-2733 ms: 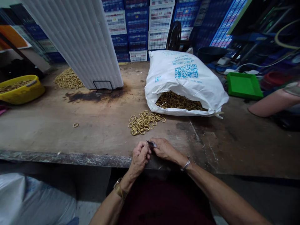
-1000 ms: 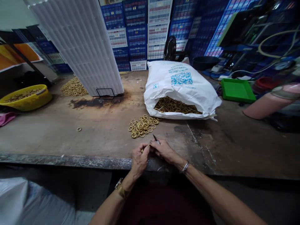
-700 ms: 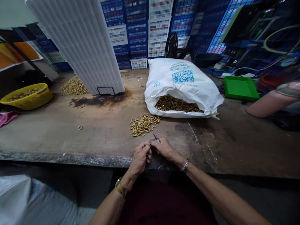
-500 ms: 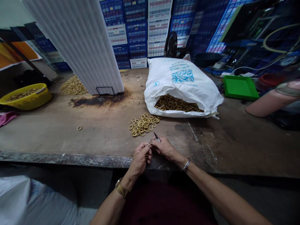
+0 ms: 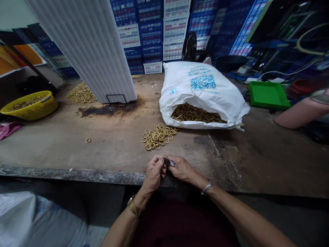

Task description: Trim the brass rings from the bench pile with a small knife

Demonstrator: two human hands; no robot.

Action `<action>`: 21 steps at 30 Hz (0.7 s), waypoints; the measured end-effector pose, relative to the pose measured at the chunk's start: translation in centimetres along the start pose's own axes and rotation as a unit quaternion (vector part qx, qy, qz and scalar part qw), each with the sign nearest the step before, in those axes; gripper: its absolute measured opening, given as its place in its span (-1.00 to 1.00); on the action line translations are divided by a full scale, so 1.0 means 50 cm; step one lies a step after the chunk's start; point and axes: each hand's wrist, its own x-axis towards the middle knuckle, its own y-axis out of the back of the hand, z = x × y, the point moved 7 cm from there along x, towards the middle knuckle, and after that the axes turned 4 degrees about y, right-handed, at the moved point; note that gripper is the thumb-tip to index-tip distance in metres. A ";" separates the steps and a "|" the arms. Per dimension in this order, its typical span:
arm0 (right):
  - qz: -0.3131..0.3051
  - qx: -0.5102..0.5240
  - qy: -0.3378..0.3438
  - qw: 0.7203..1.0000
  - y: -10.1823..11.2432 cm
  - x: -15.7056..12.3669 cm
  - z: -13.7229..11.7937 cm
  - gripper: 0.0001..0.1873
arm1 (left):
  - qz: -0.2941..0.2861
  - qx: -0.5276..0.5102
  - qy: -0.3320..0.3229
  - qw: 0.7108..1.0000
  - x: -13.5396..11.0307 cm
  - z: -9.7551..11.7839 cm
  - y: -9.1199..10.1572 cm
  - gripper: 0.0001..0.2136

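Observation:
My left hand point(image 5: 154, 170) is curled at the table's near edge, pinching a small brass ring that is mostly hidden between the fingers. My right hand point(image 5: 182, 168) is closed on a small dark-bladed tool point(image 5: 168, 162), whose tip meets the left fingers. Just beyond the hands lies a small pile of brass rings point(image 5: 158, 136). Behind it, a white sack point(image 5: 203, 89) lies on its side, its mouth open and full of rings.
A single ring point(image 5: 88, 140) lies at left. A yellow tub point(image 5: 28, 104) of rings and another ring heap point(image 5: 81, 93) sit far left, by a white ribbed panel point(image 5: 87, 44). A green tray point(image 5: 268, 94) and a person's arm point(image 5: 300, 111) are at right.
The tool in my right hand has tipped from pointing up to lying across towards my left fingers. Both hands stay together at the table edge.

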 end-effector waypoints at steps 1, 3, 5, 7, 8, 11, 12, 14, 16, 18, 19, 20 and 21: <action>-0.004 -0.011 0.005 1.000 -0.002 -0.002 -0.004 -0.85 | 0.010 0.011 -0.002 1.000 0.000 -0.001 0.003 -0.64; -0.005 -0.026 0.006 1.000 -0.004 -0.003 -0.008 -0.85 | 0.023 0.028 -0.004 0.999 0.001 -0.003 0.007 -0.62; -0.005 -0.032 0.007 0.999 -0.004 -0.001 -0.010 -0.85 | 0.024 0.041 -0.006 0.999 0.001 -0.005 0.010 -0.62; -0.002 -0.036 0.006 0.999 -0.004 0.000 -0.010 -0.85 | 0.020 0.053 -0.010 0.998 0.002 -0.007 0.011 -0.63; 0.000 -0.038 0.004 0.999 -0.004 0.001 -0.009 -0.86 | 0.019 0.058 -0.012 0.998 0.003 -0.008 0.012 -0.63; 0.004 -0.048 -0.007 0.999 -0.003 0.003 -0.007 -0.86 | 0.022 0.073 -0.017 0.997 0.004 -0.008 0.013 -0.63; 0.003 -0.054 -0.012 0.998 -0.003 0.004 -0.006 -0.86 | 0.024 0.078 -0.019 0.996 0.004 -0.007 0.014 -0.63; -0.003 -0.068 -0.022 0.997 -0.003 0.005 -0.006 -0.86 | 0.032 0.087 -0.025 0.995 0.004 -0.005 0.016 -0.63; -0.021 -0.079 -0.025 0.996 -0.004 0.007 -0.008 -0.86 | 0.038 0.098 -0.038 0.994 0.002 -0.001 0.018 -0.63; -0.048 -0.091 -0.024 0.994 -0.006 0.011 -0.009 -0.85 | 0.044 0.113 -0.050 0.991 -0.003 0.004 0.019 -0.63; -0.059 -0.104 -0.027 0.992 -0.005 0.014 -0.007 -0.85 | 0.045 0.118 -0.052 0.991 -0.007 0.007 0.018 -0.63; -0.066 -0.121 -0.033 0.990 -0.002 0.017 -0.002 -0.85 | 0.042 0.121 -0.051 0.990 -0.011 0.009 0.015 -0.63; -0.068 -0.144 -0.042 0.986 0.003 0.021 0.005 -0.84 | 0.035 0.121 -0.048 0.991 -0.016 0.011 0.010 -0.64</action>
